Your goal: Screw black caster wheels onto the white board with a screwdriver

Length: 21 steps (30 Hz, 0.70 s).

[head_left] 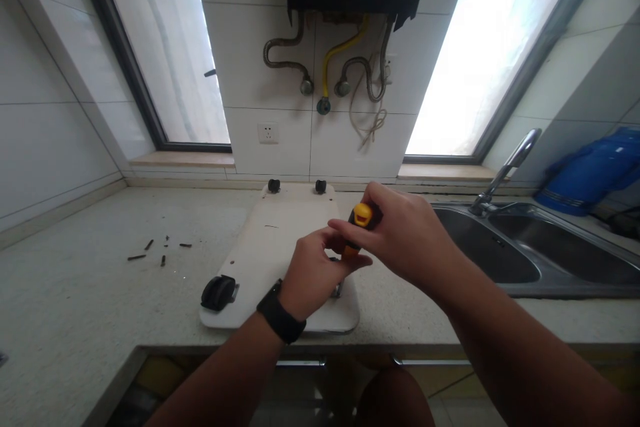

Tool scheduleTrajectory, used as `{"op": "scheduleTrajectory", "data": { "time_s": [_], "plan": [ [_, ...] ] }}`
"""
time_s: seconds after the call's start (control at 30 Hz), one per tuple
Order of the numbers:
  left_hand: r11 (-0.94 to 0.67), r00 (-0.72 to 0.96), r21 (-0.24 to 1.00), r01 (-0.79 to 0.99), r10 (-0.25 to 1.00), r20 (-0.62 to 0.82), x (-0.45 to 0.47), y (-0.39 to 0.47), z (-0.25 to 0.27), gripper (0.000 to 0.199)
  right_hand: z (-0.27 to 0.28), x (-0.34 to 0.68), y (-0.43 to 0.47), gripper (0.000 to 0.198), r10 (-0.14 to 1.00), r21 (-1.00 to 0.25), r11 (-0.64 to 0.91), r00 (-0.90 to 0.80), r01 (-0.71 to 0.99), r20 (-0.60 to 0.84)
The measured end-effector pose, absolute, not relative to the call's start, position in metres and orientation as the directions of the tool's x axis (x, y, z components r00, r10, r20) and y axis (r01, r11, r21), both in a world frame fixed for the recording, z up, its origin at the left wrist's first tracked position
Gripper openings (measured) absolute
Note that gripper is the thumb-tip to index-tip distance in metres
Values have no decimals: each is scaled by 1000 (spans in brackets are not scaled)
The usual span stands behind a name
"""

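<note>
A screwdriver with a yellow and black handle stands roughly upright, its end cap facing me. My right hand is closed around the top of this handle. Lower down, my left hand has thumb and fingers curled about the orange lower part. The tip is hidden behind my hands. Beneath them lies a white board with black casters on its upper face. One caster sits at the near left corner; metal of another fitting shows partly behind my left hand.
Several dark screws lie loose on the counter to the left. Two small casters mark the board's far end, close to the wall. At right are a double sink, a faucet and a blue container.
</note>
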<state>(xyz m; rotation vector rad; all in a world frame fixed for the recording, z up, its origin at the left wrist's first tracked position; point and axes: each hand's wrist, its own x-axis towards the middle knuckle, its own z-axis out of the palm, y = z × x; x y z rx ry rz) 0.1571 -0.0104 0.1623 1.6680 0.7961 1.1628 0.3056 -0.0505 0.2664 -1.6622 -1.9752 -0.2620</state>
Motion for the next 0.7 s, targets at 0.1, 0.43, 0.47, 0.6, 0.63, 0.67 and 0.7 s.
{"op": "scheduleTrajectory", "data": {
  "time_s": [0.1,0.43,0.47,0.6,0.63,0.67,0.7],
  "plan": [
    [-377,455,924,-60,814,362,151,-5,167,20,272,321,-51,39,877,-390,434,-282,812,388],
    [-357,615,927,-116,707,349,140,5,174,29,268,325,-47,27,855,-397,433,-229,809,465],
    [-367,572,925,-97,740,354,142,3,171,37,266,320,-48,30,850,-358,380,-169,853,500],
    [-366,394,930,3,856,336,152,-5,161,46,261,308,-49,45,804,-226,220,-45,949,593],
    [-364,371,931,8,866,336,153,-6,160,42,261,308,-49,46,803,-205,203,-43,957,594],
    [-364,364,931,0,867,340,154,-7,160,37,261,309,-50,46,812,-202,207,-53,957,581],
    [-365,368,931,-16,863,345,154,-8,160,33,263,311,-50,44,827,-226,237,-74,945,557]
  ]
}}
